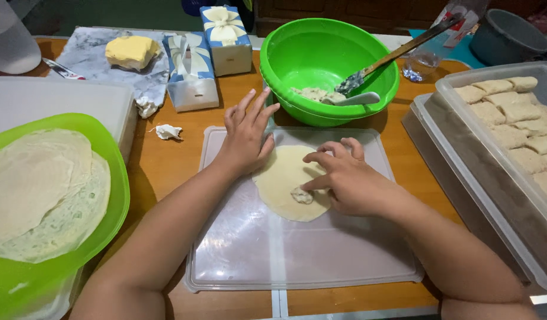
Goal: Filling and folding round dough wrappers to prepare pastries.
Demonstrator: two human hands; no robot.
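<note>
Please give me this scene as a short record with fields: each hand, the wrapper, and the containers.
left hand: flat on the upper edge of the round wrapper
right hand: fingers at the lump of filling
wrapper: lies on the clear board
green bowl: holds filling, two utensils
green tray: stacked wrappers
clear box: folded pieces

There is one view, from a camera worn on the person's head, looking steeply down and forward over a wooden table (pixel 161 166). It sits close: both forearms enter from the near edge, and the clear cutting board (pixel 297 261) fills the middle. The far edge of the frame reaches just past the green bowl (pixel 309 53) to the table's back. At left the view cuts off a green tray (pixel 116 178), at right a clear container (pixel 480 148). No second view shares the scene.
</note>
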